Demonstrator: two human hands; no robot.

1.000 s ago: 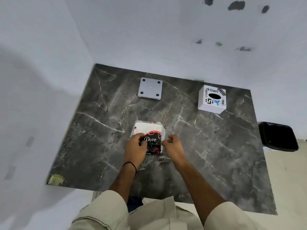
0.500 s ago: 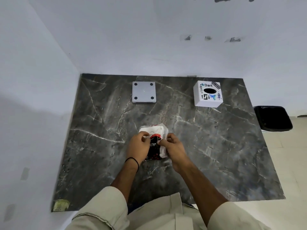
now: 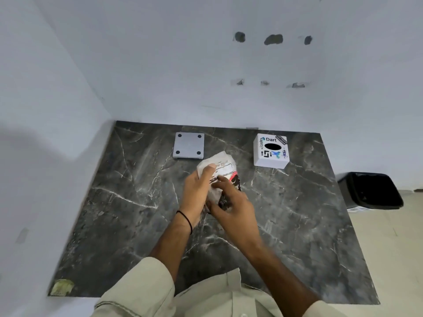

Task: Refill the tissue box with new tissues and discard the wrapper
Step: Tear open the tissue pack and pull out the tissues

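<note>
A wrapped tissue pack point(image 3: 223, 164), clear plastic with a red and black printed label, is lifted off the dark marble table point(image 3: 128, 213) and tilted up on end. My left hand point(image 3: 196, 193) grips its left side. My right hand point(image 3: 235, 202) holds the lower right part, with a finger laid across the wrapper's front. The white cube tissue box point(image 3: 271, 151), covered in stickers with a black oval opening on top, stands at the back right of the table. Its flat grey base plate point(image 3: 188, 145) with dark round feet lies separately at the back centre.
A black waste bin point(image 3: 369, 191) stands on the floor just past the table's right edge. White walls close off the table's back and left sides. A yellowish patch point(image 3: 61, 287) marks the front left corner.
The pack lay flat on the table under both hands; now both hands have raised it and tipped it upright. The camera view has tilted up toward the wall.
</note>
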